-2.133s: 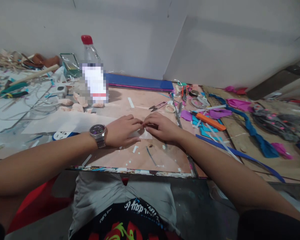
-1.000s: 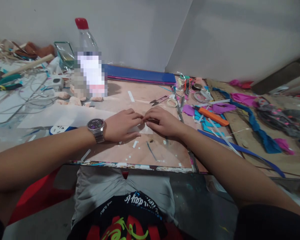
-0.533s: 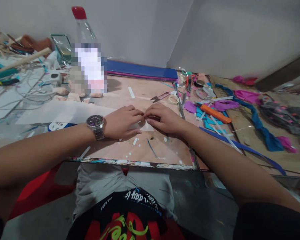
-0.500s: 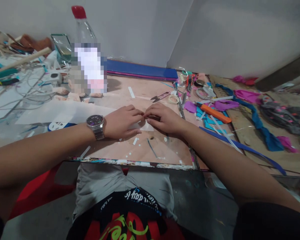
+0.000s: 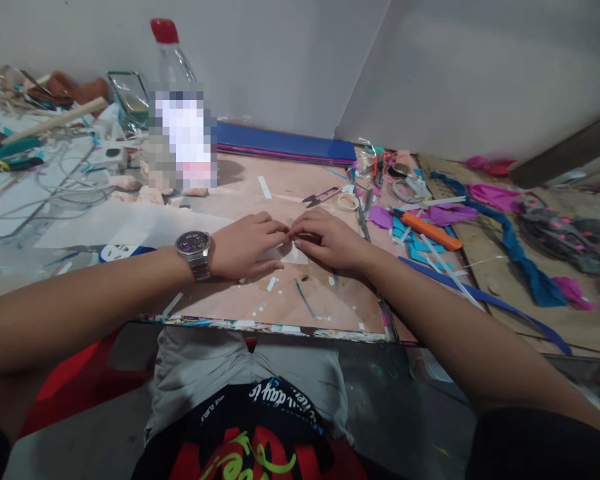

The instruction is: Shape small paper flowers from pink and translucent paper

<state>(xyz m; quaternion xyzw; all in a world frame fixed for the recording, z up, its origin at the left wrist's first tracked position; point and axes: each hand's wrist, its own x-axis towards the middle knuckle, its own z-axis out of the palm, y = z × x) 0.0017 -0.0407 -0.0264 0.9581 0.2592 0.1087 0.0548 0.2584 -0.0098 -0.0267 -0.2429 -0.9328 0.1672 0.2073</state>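
**Inspector:** Start with the work surface.

**Assistant:** A tan board set on a cluttered table. Against the back wall lie flat blue sheets; left of them stands a clear bottle with a red cap. The right side carries blue, pink and purple offcuts, a long blue strip and an orange utility knife. Thread snips and a tape roll lie just behind the hands.

**Inspector:** The hands?

**Assistant:** Together, at mid-board. The left hand, wristwatch on that wrist, lies flat with palm down. The right hand meets it fingertip to fingertip. Both press on a small piece of white paper lying flat on the board, only its lower corner showing between them. Whether either hand pinches an edge or merely presses, I cannot tell; the fingertips hide it.

**Inspector:** Any change over the last two seconds?

**Assistant:** Very little. The hands have kept the same pose and place, and the paper has not shifted on the board. Only the view drifted up and down with the head.

**Inspector:** Your reading?

**Assistant:** In my judgement, slow fingertip work at one spot on the paper, a crease or seam being firmed, with no visible advance as yet.
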